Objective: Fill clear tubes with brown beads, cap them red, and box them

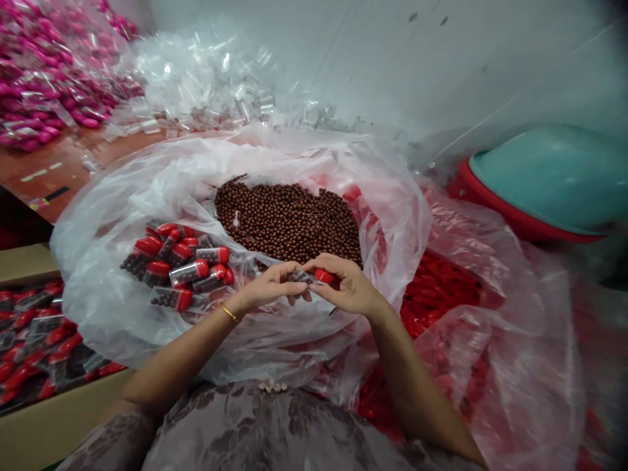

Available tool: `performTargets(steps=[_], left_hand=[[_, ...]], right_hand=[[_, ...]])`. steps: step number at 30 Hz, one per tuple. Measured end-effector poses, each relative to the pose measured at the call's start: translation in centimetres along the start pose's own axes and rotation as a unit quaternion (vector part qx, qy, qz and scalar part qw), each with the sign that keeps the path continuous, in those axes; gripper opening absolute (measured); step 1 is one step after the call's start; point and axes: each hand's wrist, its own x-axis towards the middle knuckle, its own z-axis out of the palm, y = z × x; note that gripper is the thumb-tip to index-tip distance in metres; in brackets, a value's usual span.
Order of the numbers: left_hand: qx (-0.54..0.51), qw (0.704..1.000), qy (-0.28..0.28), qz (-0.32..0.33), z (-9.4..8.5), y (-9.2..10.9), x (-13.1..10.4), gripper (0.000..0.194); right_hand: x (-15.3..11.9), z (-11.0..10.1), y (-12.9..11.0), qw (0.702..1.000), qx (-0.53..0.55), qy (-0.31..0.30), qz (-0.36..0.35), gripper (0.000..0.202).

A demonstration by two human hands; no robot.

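Both hands meet over the near edge of a heap of brown beads [289, 219] in a bag of clear plastic. Between them lies a small clear tube [299, 277] with dark beads inside and a red cap [324, 276] at its right end. My left hand [275, 284] has its fingers closed round the clear part. My right hand [350, 284] pinches the red cap. To the left, several filled tubes with red caps [189, 270] rest in a pile on the plastic.
A cardboard box [63, 418] of red-capped tubes stands at the lower left. Red caps [436, 294] fill a bag at the right. Clear tubes [206, 78] and pink pieces [44, 72] are heaped at the back left. A teal basin [554, 176] sits inside a red one.
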Motion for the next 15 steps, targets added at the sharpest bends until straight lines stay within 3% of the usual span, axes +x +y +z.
performTargets(steps=[5, 8, 11, 15], left_hand=[[-0.01, 1.0, 0.01, -0.002, -0.1, 0.1, 0.1, 0.038], [-0.025, 0.998, 0.048, 0.013, -0.1, -0.1, 0.4, 0.041], [-0.046, 0.992, 0.107, 0.043, 0.0, -0.5, 0.9, 0.046], [-0.028, 0.99, 0.138, 0.029, 0.5, -0.8, 1.2, 0.05]], right_hand=[[0.5, 0.4, 0.6, 0.997, 0.051, 0.004, 0.048, 0.014], [0.6, 0.7, 1.5, 0.988, 0.098, 0.078, 0.088, 0.015], [0.8, 1.1, 2.6, 0.96, 0.157, 0.165, 0.165, 0.024], [0.8, 1.7, 2.7, 0.917, 0.296, 0.14, 0.227, 0.042]])
